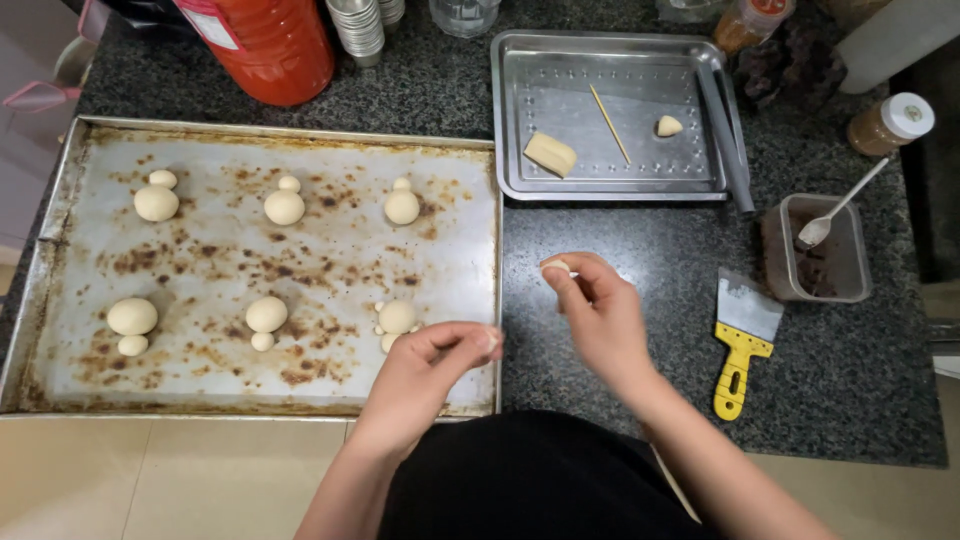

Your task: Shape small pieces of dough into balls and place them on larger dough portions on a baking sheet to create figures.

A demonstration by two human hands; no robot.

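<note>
A dark garment fills the bottom centre of the frame, hiding both elbows. The left hand (425,370) is pinched at the fingertips just beside a dough figure (397,318) at the lower right of the baking tray (70,170); what is grasped cannot be told. The right hand (598,310) pinches a small dough bit (556,267) over the bare counter (640,235). The scraper (742,340) lies at the right.

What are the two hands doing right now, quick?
Left hand: fingers pinched together over the stained metal baking tray, next to a small pale dough figure.
Right hand: pinching a tiny pale dough bit.
</note>
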